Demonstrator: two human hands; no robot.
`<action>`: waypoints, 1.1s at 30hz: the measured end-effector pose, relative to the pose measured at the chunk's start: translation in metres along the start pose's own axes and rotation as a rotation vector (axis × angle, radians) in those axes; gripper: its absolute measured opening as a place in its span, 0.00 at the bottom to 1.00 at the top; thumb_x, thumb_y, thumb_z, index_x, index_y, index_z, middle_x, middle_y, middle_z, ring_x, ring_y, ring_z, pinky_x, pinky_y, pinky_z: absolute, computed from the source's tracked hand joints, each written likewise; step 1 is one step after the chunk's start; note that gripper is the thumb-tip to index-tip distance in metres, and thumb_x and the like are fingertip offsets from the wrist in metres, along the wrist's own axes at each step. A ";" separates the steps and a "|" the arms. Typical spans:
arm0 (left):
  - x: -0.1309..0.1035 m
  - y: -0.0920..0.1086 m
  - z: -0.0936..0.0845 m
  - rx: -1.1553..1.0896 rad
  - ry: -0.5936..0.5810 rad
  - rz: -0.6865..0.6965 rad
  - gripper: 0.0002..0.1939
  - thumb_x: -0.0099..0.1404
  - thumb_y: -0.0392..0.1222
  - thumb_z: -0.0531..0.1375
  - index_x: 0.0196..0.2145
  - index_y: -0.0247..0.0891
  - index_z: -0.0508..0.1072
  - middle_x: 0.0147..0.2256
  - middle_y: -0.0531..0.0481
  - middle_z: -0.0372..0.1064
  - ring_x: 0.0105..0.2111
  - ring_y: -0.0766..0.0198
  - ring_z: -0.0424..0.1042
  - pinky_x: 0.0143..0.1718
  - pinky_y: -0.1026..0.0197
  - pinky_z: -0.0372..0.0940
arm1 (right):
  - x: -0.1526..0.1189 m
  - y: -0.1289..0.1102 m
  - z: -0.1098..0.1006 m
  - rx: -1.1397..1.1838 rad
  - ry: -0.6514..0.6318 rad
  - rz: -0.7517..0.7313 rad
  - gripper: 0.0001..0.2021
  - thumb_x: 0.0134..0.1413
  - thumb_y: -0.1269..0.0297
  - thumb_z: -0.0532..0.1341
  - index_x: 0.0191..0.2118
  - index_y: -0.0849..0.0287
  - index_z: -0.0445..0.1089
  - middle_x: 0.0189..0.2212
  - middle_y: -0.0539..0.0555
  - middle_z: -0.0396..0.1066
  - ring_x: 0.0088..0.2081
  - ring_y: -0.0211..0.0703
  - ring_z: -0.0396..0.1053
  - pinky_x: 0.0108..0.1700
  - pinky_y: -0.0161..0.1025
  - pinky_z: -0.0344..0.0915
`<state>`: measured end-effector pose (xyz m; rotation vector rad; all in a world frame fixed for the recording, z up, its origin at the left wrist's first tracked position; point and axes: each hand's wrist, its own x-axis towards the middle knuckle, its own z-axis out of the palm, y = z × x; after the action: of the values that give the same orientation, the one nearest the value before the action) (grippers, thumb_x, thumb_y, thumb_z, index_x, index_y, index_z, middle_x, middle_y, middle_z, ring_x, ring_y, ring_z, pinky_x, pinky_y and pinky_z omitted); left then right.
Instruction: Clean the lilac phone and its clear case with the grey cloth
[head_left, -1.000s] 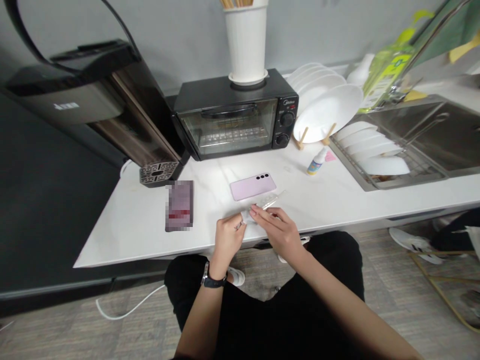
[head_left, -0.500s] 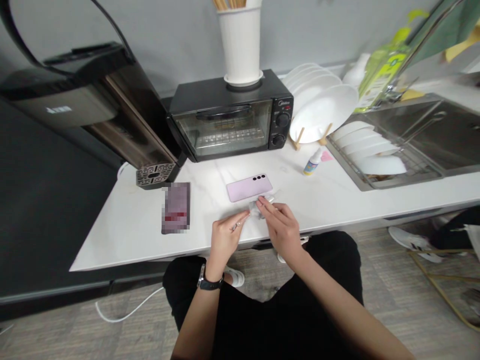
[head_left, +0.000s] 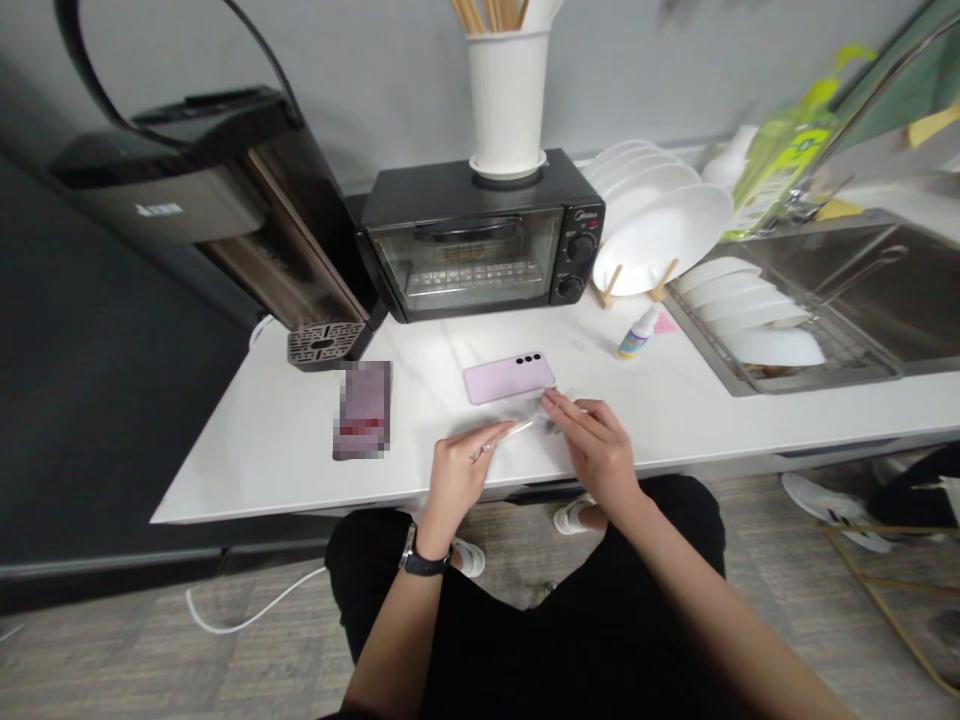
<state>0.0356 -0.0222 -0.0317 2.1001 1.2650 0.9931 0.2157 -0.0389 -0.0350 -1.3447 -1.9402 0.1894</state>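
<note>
A thin, clear, crinkled plastic piece (head_left: 529,416) stretches between my two hands above the counter's front edge; its exact kind is hard to make out. My left hand (head_left: 461,468) pinches one end of it. Closed on the other end is my right hand (head_left: 596,440), with its fingertips covering part of the plastic. Just beyond them a lilac smartphone (head_left: 506,380) lies on the counter, its back with three camera lenses facing up. Left of my hands lies a dark purple flat item (head_left: 364,410), blurred by pixels.
A black toaster oven (head_left: 480,265) stands behind, bearing a white holder (head_left: 508,105) of chopsticks. A drinks dispenser (head_left: 300,250) is at left. To the right are a small spray bottle (head_left: 636,336), racked white plates (head_left: 660,240) and a sink (head_left: 855,365) holding dishes.
My hands have moved apart, the right one going rightward, and the clear plastic is now stretched out between them. The camera view has shifted slightly.
</note>
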 end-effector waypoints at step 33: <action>0.002 0.003 0.003 -0.008 -0.013 -0.009 0.14 0.54 0.34 0.47 0.38 0.40 0.64 0.36 0.52 0.66 0.36 0.64 0.64 0.38 0.62 0.61 | 0.006 -0.007 0.003 0.020 0.149 0.098 0.21 0.47 0.77 0.44 0.48 0.56 0.49 0.48 0.50 0.50 0.43 0.41 0.53 0.44 0.43 0.56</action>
<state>0.0400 -0.0217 -0.0303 2.0896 1.2604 0.9776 0.2076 -0.0360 -0.0306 -1.4013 -1.7469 0.1510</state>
